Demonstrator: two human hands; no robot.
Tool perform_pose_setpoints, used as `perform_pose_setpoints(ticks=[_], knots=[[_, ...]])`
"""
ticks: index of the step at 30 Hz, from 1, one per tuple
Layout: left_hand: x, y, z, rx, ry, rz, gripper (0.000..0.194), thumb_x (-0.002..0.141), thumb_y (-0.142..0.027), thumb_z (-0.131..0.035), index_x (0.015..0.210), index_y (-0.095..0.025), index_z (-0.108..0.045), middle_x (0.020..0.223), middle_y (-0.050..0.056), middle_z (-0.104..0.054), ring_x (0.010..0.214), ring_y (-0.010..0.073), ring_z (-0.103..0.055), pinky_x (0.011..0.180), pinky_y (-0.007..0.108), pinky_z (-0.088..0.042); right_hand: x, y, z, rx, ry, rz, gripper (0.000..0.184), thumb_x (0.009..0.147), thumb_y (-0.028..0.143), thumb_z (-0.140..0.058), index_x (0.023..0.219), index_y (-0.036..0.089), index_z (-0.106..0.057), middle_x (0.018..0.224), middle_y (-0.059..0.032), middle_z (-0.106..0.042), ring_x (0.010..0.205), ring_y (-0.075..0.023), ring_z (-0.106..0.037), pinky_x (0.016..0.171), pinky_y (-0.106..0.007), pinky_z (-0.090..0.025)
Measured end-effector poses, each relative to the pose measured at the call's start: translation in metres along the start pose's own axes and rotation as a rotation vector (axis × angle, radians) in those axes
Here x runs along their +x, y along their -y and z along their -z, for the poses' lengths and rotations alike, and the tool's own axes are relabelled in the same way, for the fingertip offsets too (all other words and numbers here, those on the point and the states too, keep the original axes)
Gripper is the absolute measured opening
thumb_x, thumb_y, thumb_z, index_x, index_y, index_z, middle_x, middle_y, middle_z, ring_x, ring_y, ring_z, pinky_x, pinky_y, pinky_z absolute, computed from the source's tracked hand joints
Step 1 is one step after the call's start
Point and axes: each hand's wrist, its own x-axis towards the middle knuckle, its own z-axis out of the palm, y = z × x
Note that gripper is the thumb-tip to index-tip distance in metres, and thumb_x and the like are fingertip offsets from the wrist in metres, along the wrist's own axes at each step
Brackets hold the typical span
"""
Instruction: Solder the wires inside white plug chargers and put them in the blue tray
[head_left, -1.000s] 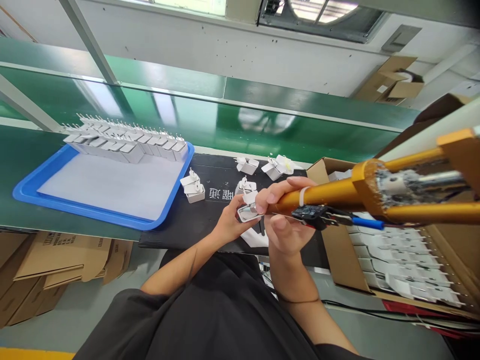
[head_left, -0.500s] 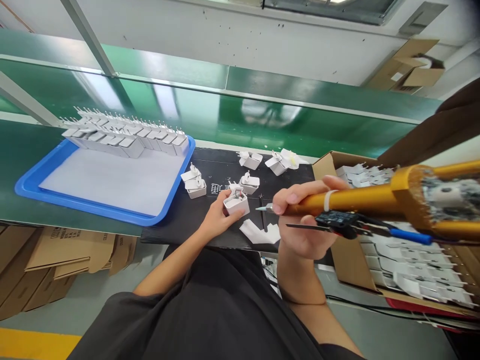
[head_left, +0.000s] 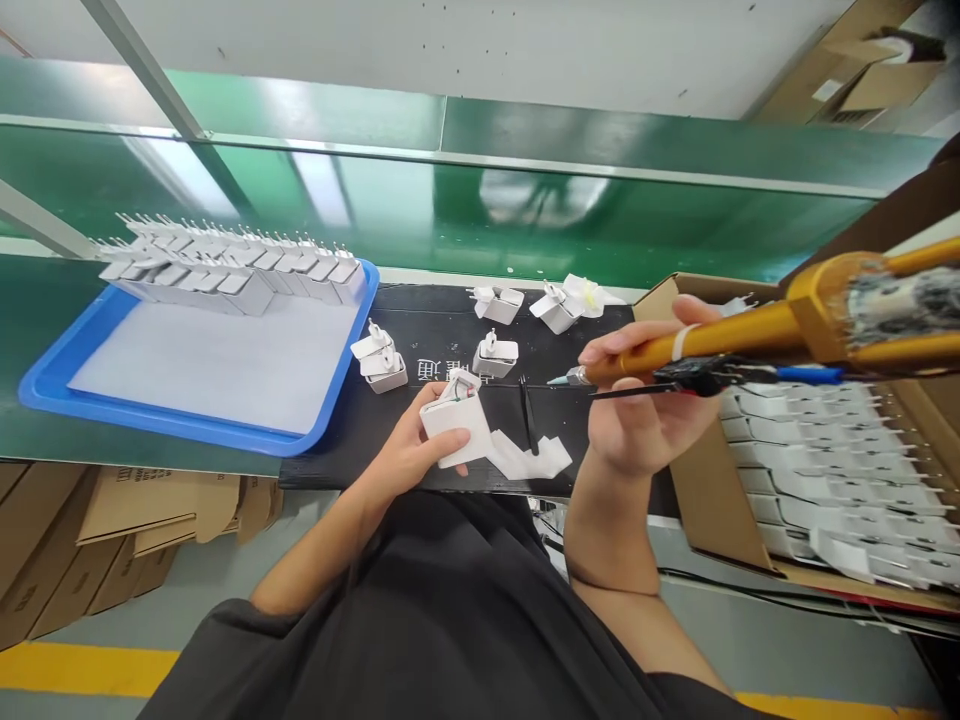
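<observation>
My left hand [head_left: 409, 445] is closed around a white plug charger [head_left: 459, 430], its thumb on the tilted case. The charger's lid is raised and wires show inside. My right hand [head_left: 649, 410] grips a gold glue dispenser [head_left: 712, 338] with a pale tapered nozzle and a black lever switch underneath. That nozzle points left, apart from the charger. Between the hands lie black tweezers [head_left: 528, 410] and a crumpled white wipe [head_left: 529, 458]. Behind them stands another charger with its lid ajar [head_left: 495, 355]. Two more chargers [head_left: 384, 370] are left of my left hand.
A blue tray [head_left: 300, 440] on the left holds rows of white chargers [head_left: 225, 270], pins up. At the right, a cardboard box [head_left: 705, 480] is packed with more chargers [head_left: 832, 470]. Two lidded chargers [head_left: 555, 310] sit at the back of the black mat [head_left: 322, 470].
My left hand has drawn the charger nearer and tipped it, so its side faces up. My right hand and the dispenser have moved right, away from it. The view has shifted slightly.
</observation>
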Motion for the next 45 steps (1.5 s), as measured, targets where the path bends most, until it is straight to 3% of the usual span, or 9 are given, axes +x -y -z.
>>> perform_pose_setpoints(ticks=[13, 19, 25, 31, 36, 41, 45], knots=[[-0.006, -0.004, 0.001, 0.048, 0.04, 0.108, 0.056, 0.074, -0.05, -0.078, 0.114, -0.024, -0.047, 0.088, 0.001, -0.065, 0.059, 0.0148, -0.064, 0.046, 0.023, -0.052, 0.006, -0.016, 0.009, -0.128, -0.063, -0.042, 0.053, 0.077, 0.058, -0.068, 0.128, 0.046, -0.058, 0.097, 0.0001, -0.066, 0.077, -0.0244, -0.065, 0.085, -0.051, -0.057], [-0.008, -0.004, 0.002, 0.259, 0.001, 0.001, 0.05, 0.079, -0.044, -0.075, 0.119, -0.023, -0.051, 0.095, 0.002, -0.063, 0.067, 0.0128, -0.06, 0.057, 0.024, -0.053, 0.007, -0.018, 0.011, -0.085, -0.033, -0.028, 0.051, 0.077, 0.055, -0.069, 0.126, 0.046, -0.06, 0.099, -0.0002, -0.066, 0.074, -0.0224, -0.062, 0.076, -0.048, -0.056], [-0.007, -0.006, 0.004, 0.697, -0.031, -0.21, 0.045, 0.083, -0.032, -0.071, 0.122, -0.022, -0.052, 0.105, 0.005, -0.067, 0.09, 0.0191, -0.065, 0.081, 0.029, -0.051, 0.005, -0.021, 0.013, -0.092, -0.039, -0.055, 0.055, 0.076, 0.06, -0.068, 0.128, 0.045, -0.056, 0.098, -0.0015, -0.063, 0.076, -0.0243, -0.064, 0.078, -0.049, -0.056], [0.003, 0.015, 0.019, 1.11, -0.115, -0.193, 0.036, 0.082, -0.032, -0.068, 0.114, -0.023, -0.055, 0.107, 0.004, -0.068, 0.089, 0.0208, -0.066, 0.077, 0.03, -0.05, 0.005, -0.021, 0.012, -0.083, -0.019, -0.033, 0.051, 0.078, 0.057, -0.066, 0.127, 0.048, -0.057, 0.1, -0.0003, -0.064, 0.076, -0.0232, -0.062, 0.077, -0.046, -0.055], [0.012, 0.034, 0.032, 1.182, -0.158, -0.132, 0.039, 0.083, -0.035, -0.067, 0.118, -0.023, -0.055, 0.112, 0.006, -0.07, 0.1, 0.025, -0.068, 0.087, 0.036, -0.051, 0.004, -0.019, 0.012, -0.105, -0.035, -0.043, 0.049, 0.078, 0.057, -0.066, 0.126, 0.049, -0.058, 0.1, 0.0008, -0.065, 0.074, -0.023, -0.061, 0.077, -0.046, -0.056], [0.015, 0.031, 0.033, 1.137, -0.188, -0.057, 0.041, 0.083, -0.039, -0.07, 0.117, -0.022, -0.055, 0.109, 0.006, -0.07, 0.098, 0.0249, -0.068, 0.089, 0.037, -0.052, 0.004, -0.017, 0.011, -0.087, -0.03, -0.046, 0.048, 0.077, 0.055, -0.067, 0.125, 0.049, -0.059, 0.1, 0.0007, -0.065, 0.075, -0.0219, -0.061, 0.069, -0.041, -0.055], [0.016, 0.028, 0.033, 1.17, -0.157, -0.075, 0.04, 0.082, -0.041, -0.072, 0.113, -0.021, -0.058, 0.107, 0.007, -0.068, 0.099, 0.0261, -0.065, 0.089, 0.038, -0.051, 0.005, -0.017, 0.011, -0.023, -0.029, -0.025, 0.048, 0.077, 0.049, -0.07, 0.125, 0.045, -0.062, 0.099, -0.0007, -0.064, 0.075, -0.0198, -0.06, 0.065, -0.038, -0.052]])
